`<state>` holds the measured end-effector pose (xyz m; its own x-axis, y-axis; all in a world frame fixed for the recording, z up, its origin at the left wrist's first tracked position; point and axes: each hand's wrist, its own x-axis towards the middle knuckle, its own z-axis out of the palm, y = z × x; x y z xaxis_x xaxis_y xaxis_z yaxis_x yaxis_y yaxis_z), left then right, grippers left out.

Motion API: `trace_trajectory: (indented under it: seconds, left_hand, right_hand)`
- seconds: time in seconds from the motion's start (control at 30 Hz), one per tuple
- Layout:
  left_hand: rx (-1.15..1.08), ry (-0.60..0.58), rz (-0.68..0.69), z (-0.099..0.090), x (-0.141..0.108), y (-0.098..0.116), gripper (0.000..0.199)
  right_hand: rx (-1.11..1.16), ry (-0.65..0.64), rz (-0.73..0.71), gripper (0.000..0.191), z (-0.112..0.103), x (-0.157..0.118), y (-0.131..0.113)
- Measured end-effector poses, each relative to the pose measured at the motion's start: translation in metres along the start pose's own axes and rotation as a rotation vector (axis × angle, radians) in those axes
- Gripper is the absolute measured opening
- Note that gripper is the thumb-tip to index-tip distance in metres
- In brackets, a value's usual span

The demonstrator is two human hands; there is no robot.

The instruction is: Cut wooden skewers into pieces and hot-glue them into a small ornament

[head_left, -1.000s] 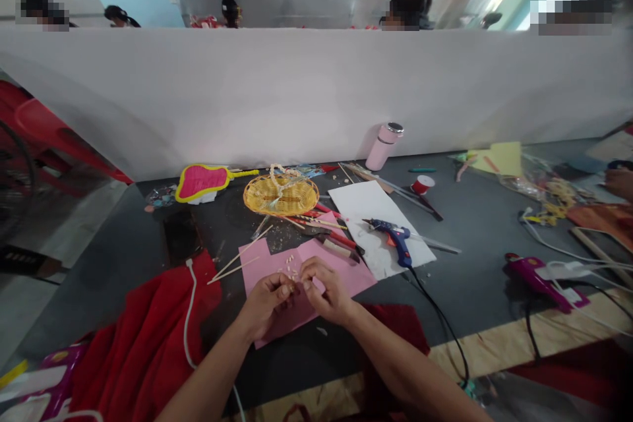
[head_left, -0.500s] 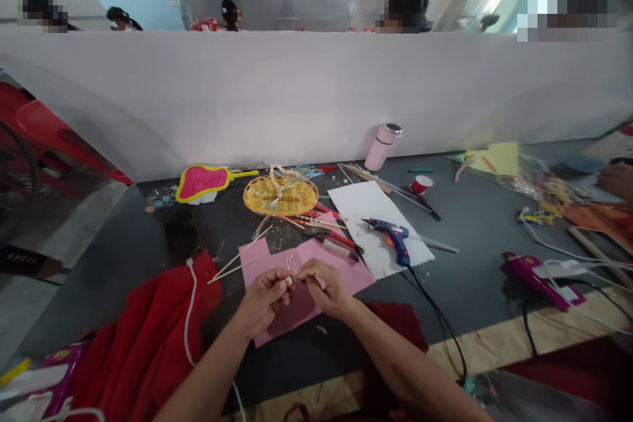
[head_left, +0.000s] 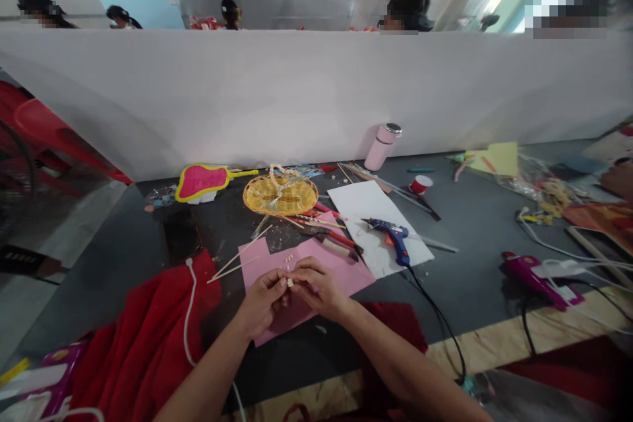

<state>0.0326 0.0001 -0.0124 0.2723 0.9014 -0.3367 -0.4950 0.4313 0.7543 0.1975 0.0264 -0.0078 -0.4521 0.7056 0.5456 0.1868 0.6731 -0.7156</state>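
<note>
Over the pink paper (head_left: 346, 267), my left hand (head_left: 264, 300) pinches a small cream-coloured piece (head_left: 289, 283) between thumb and fingers. My right hand (head_left: 319, 287) meets it from the right, its fingertips closed at the same piece; whether they hold anything else is too small to tell. Several tiny pale pieces (head_left: 289, 259) lie on the paper just beyond the fingers. Thin wooden sticks (head_left: 237, 268) rest at the paper's left edge. Pliers with red handles (head_left: 341, 239) lie on its far side.
Behind is a yellow wicker basket (head_left: 280, 195). A blue glue gun (head_left: 395, 237) lies on white paper (head_left: 361, 204); a pink bottle (head_left: 382, 147) stands near the white partition (head_left: 297, 92). Red cloth (head_left: 153, 323) is at left, a purple power strip (head_left: 539, 280) at right. A person's hand (head_left: 618, 178) shows far right.
My right hand's fingers have shifted slightly left, closer to my left fingertips and the small piece. My left hand has hardly moved.
</note>
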Motion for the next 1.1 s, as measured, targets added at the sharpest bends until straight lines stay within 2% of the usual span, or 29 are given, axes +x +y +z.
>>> trace_trajectory:
  seconds: [0.2, 0.4, 0.7, 0.87, 1.1]
  left_hand:
    - [0.089, 0.03, 0.012, -0.003, 0.002, 0.001, 0.024]
    - [0.115, -0.016, 0.025, -0.002, 0.001, 0.0, 0.021]
    - [0.208, 0.021, 0.03, -0.001, 0.0, 0.002, 0.027]
    - [0.211, 0.041, 0.091, 0.0, 0.002, 0.0, 0.026]
    - [0.349, 0.064, 0.229, 0.001, -0.002, 0.001, 0.018]
  right_hand:
    - [-0.115, -0.02, -0.008, 0.021, 0.0, -0.001, 0.006]
    - [-0.095, -0.003, -0.036, 0.021, 0.002, -0.002, 0.009]
    - [-0.013, -0.036, 0.036, 0.014, 0.004, -0.001, 0.004]
    - [0.075, -0.08, 0.097, 0.021, 0.0, 0.002, 0.0]
    - [0.178, -0.031, 0.182, 0.021, 0.005, 0.003, -0.004]
